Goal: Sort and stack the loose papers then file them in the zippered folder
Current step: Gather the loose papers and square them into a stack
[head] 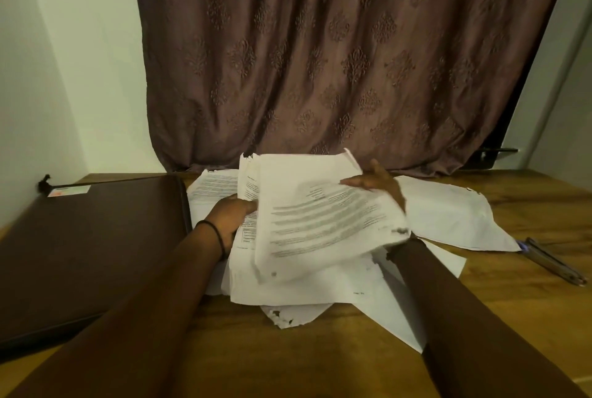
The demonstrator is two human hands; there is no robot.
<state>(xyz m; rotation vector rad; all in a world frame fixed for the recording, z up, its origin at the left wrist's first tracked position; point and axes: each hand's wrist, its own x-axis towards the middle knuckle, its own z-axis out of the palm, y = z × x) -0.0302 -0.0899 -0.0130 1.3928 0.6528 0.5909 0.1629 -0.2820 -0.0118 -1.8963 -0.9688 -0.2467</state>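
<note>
A bundle of printed white papers [307,215] is lifted off the wooden table in front of me, tilted up. My left hand [229,221] grips the bundle's left edge, fingers curled behind the sheets. My right hand [376,184] holds the top sheet at its upper right, thumb on the printed face; the sheet is blurred. More loose papers [448,218] lie spread beneath and to the right, some with torn, stained corners. The dark brown zippered folder [89,247] lies shut on the left of the table, apart from the papers.
A small card [69,191] rests on the folder's far corner. A metal tool, perhaps pliers [554,264], lies at the right by the papers. A brown patterned curtain [320,61] hangs behind the wooden table [528,317]. White walls flank it.
</note>
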